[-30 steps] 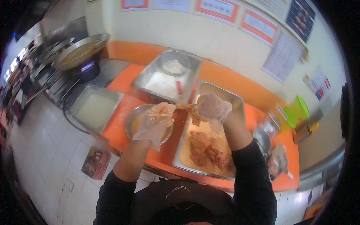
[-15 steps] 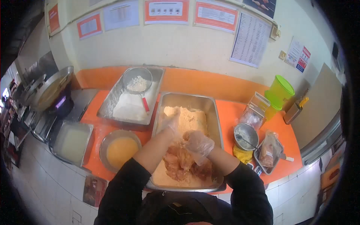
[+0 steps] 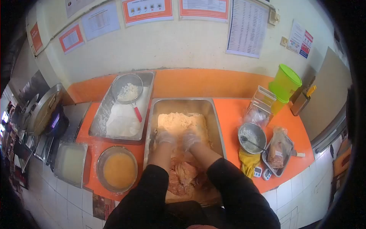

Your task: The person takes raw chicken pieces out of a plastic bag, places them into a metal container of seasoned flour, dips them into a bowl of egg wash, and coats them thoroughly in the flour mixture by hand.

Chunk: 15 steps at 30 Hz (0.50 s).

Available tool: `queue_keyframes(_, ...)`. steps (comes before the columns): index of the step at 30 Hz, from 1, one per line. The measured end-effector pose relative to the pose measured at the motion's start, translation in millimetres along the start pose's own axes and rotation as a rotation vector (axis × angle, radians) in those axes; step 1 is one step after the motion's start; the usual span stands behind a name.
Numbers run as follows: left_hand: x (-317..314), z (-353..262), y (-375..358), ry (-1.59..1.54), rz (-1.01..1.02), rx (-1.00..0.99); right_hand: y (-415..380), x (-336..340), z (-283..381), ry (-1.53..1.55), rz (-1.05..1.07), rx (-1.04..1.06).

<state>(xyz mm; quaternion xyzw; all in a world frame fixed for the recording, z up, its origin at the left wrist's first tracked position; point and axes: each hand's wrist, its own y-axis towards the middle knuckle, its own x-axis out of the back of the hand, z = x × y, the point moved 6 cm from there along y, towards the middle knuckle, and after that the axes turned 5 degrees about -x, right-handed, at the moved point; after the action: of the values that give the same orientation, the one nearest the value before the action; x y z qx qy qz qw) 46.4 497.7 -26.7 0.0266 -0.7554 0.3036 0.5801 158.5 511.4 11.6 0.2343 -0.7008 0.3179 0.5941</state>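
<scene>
My left hand (image 3: 166,137) and my right hand (image 3: 190,140), both in clear plastic gloves, reach side by side into a deep steel tray (image 3: 219,126). Their fingers are blurred and partly sunk in pale orange breading flour (image 3: 177,120), heaped towards the far end. Reddish raw meat pieces (image 3: 185,172) lie in the near half of the tray, below my wrists and between my forearms. Whether the fingers are closed on anything does not show.
Left of the tray stand a steel pan of white flour (image 3: 124,122) holding a red-handled sieve (image 3: 127,88), a bowl of orange liquid (image 3: 120,170) and a container of cloudy liquid (image 3: 71,164). To the right are a metal bowl (image 3: 251,138), yellow gloves (image 3: 248,162) and bagged meat (image 3: 277,152).
Both hands have moved off the meat and down into the breading, now parallel with palms lower. The view has shifted slightly, and the meat lies uncovered nearer me.
</scene>
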Motion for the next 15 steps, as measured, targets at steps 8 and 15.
queue_keyframes(8,-18.7,12.2,14.0,-0.214,-0.127,0.089,41.2,-12.5,-47.1,0.0,-0.145,-0.184)
queue_keyframes(15,18.5,23.9,60.1,-0.118,-0.47,-0.061,85.0,31.3,-30.8,0.575,-0.294,0.174)
